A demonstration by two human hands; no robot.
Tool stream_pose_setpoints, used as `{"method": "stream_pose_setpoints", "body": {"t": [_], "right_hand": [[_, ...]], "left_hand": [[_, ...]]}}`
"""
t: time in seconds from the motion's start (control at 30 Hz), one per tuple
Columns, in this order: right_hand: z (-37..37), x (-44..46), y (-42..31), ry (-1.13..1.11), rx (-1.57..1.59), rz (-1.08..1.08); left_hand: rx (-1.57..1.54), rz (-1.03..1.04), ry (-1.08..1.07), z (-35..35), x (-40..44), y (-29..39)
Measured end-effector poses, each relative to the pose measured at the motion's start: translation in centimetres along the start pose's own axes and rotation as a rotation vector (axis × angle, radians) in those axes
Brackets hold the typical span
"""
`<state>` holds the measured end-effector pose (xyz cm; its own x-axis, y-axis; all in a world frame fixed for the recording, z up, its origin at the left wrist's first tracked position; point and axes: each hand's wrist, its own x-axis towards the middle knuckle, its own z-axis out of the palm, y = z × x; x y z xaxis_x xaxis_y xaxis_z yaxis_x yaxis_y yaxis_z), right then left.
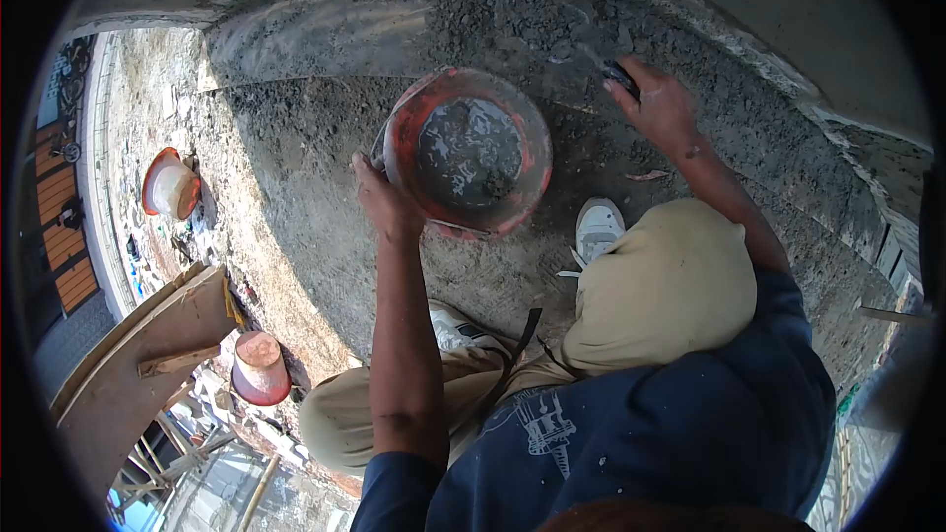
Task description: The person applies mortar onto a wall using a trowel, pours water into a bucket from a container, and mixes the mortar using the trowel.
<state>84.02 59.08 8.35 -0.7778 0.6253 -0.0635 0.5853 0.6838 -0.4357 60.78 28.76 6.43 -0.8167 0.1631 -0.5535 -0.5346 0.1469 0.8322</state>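
Note:
A red bucket (540, 153), its rim smeared with grey, stands on the rough ground with wet grey mortar (471, 153) inside. My left hand (384, 197) is closed at the bucket's left side, by its rim and wire handle; the fingertips are partly hidden. To the right of the bucket, my right hand (662, 108) grips the dark handle of a trowel (621, 74). The trowel's blade points up and left, over the loose mortar spread along the wall, and blends into the grey there.
A concrete wall (838, 49) curves along the top and right. Two more buckets, one tipped over (175, 185) and one upside down (261, 366), lie on the sunlit rubble at left. A wooden board (158, 355) stands at lower left. My shoes are close below the mortar bucket.

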Motion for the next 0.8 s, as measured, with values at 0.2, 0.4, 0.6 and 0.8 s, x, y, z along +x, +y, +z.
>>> {"method": "stream_pose_setpoints", "body": {"t": [0.2,0.4,0.6,0.8], "right_hand": [[2.7,0.1,1.6,-0.072,0.068,-0.041],[5.5,2.8,6.7,-0.454,0.013,-0.049],[10.9,9.2,1.2,-0.393,0.096,-0.057],[9.8,9.8,0.6,-0.288,0.198,-0.043]], "left_hand": [[0.045,0.083,0.01,-3.2,2.2,-4.1],[0.668,0.203,0.236,-6.4,1.7,-7.2],[1.022,0.201,0.251,-6.3,1.9,-6.9],[1.031,0.205,0.297,-5.2,1.2,-6.3]]}}
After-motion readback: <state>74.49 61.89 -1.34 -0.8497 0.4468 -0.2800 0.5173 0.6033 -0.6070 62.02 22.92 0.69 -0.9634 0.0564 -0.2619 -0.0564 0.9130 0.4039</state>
